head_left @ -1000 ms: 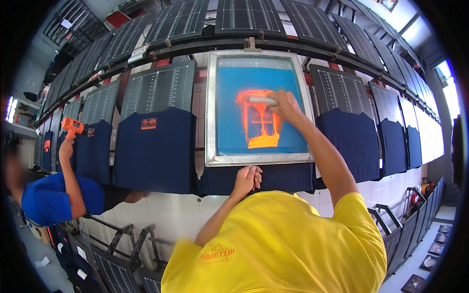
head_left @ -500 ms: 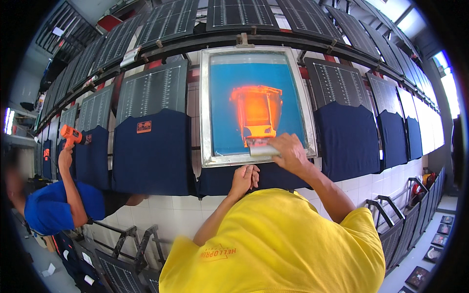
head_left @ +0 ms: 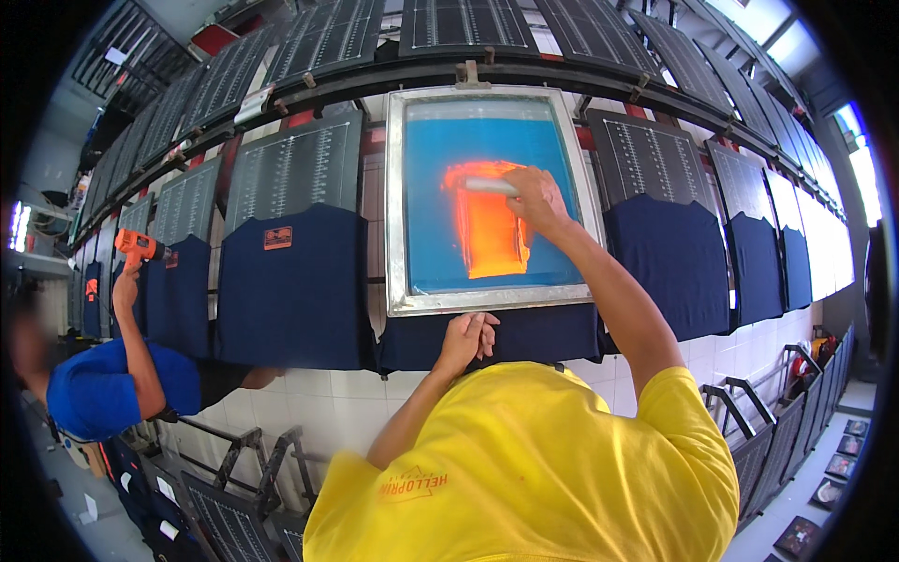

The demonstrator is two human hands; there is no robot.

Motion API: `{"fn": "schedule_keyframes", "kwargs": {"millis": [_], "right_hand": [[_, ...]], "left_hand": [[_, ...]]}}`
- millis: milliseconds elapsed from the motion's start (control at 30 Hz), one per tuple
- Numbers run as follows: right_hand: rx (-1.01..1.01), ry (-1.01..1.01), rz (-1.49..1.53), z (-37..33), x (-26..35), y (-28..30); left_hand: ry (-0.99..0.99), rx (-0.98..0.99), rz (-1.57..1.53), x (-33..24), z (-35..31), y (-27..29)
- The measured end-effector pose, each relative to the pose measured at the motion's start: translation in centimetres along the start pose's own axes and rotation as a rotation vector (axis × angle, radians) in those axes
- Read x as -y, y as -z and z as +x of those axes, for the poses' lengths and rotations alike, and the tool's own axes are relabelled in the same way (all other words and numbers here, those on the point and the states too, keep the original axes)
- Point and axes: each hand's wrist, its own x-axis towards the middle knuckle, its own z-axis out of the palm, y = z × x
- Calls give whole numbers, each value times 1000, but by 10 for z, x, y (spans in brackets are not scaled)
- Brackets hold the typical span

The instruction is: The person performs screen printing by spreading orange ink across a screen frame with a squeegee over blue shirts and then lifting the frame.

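My right hand (head_left: 540, 199) is closed round the pale handle of a squeegee (head_left: 487, 185), which lies across the top of an orange ink patch (head_left: 492, 239). The ink is spread on the blue mesh of a screen-printing frame (head_left: 396, 206) with a metal rim. Below the frame's near edge, a navy T-shirt (head_left: 412, 342) shows, the rest of it covered by the screen. My left hand (head_left: 468, 339) sits on that shirt close to the rim, with its fingers curled together. Whatever those fingers may hold is hidden.
Navy T-shirts (head_left: 290, 300) lie on neighbouring slanted boards, some with a small orange print. At left, a co-worker's hand (head_left: 125, 288) holds an orange heat gun (head_left: 139, 245). Dark marked boards (head_left: 464, 26) line the far rail. Black metal racks (head_left: 248, 468) stand on my near side.
My right hand has moved the squeegee away from me, from the near end of the ink to its far end. The orange patch looks more filled in. My left hand has stayed put.
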Motion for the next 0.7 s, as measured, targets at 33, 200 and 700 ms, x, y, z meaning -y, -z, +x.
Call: {"fn": "schedule_keyframes", "kwargs": {"millis": [33, 200, 700], "right_hand": [[12, -13, -8, 1, 2, 5], [35, -2, 3, -52, 31, 17], [191, -34, 24, -160, 94, 23]], "left_hand": [[15, 6, -6, 0, 1, 1], [146, -19, -63, -5, 6, 2], [132, 96, 96, -4, 2, 14]]}}
